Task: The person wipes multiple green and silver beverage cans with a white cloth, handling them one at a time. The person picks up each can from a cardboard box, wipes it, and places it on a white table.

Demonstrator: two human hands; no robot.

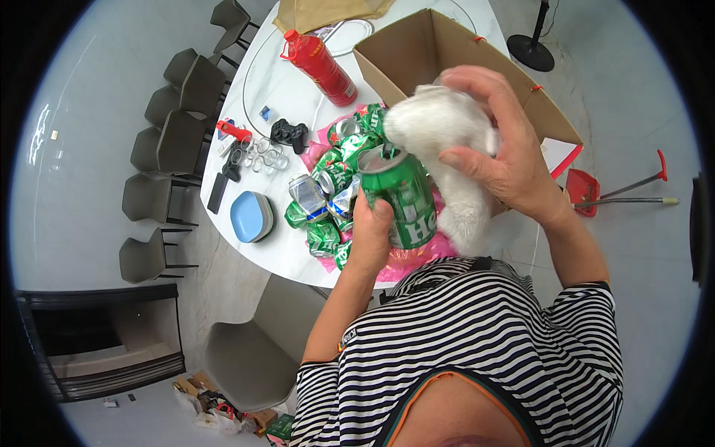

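My left hand [366, 234] is wrapped around a green Heineken can [399, 195], its top facing up with the tab raised. Against the right side of the can is a white furry animal or plush toy [441, 123]; blur hides which. My right hand [511, 151] curves over it with thumb and fingers well apart. Whether that hand grips the fur or only rests by it cannot be told. Beyond the held can, crushed green cans [357, 145] and silver-blue cans [307, 193] lie heaped on pink plastic film [410, 260].
On the white table [296, 257] are a red bottle [324, 70], a black game controller [289, 135], glasses [262, 153] and stacked blue dishes [249, 217]. An open cardboard box [536, 106] stands right. A grey chair [257, 357] is near the table's front; a red dustpan [584, 190] lies right.
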